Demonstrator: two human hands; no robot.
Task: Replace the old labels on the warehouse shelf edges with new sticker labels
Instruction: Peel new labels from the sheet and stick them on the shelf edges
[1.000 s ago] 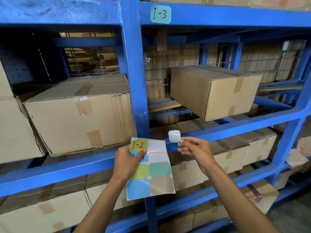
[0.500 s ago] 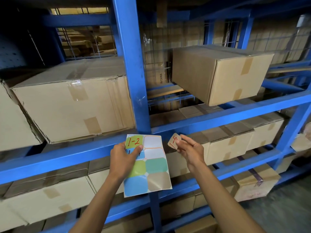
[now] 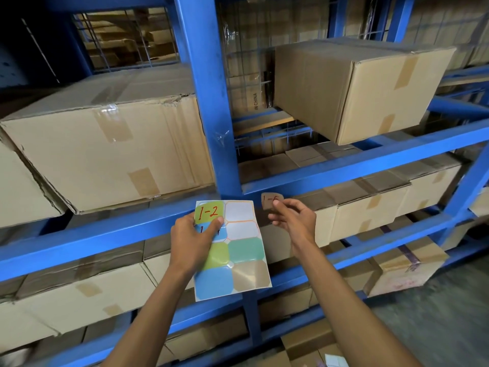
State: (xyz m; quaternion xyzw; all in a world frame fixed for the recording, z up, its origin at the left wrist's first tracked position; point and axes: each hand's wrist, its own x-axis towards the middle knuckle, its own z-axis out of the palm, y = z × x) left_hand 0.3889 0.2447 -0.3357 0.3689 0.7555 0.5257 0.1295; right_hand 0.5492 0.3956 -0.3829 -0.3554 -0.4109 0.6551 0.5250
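Holding a tan sticker label (image 3: 272, 201) marked "1-6" pinched between thumb and fingertips, the person's right hand (image 3: 293, 221) hovers just below the blue shelf beam (image 3: 370, 161), beside the upright post (image 3: 209, 102). The left hand (image 3: 191, 239) is closed on a sticker sheet (image 3: 234, 250), thumb pressed over its green "1-2" label (image 3: 209, 211). Whether the tan label touches the beam cannot be told. Likely risks: the label's sticky back could fold onto itself or cling to the fingers, it could go on crooked, and the loosely gripped sheet could slip toward the floor.
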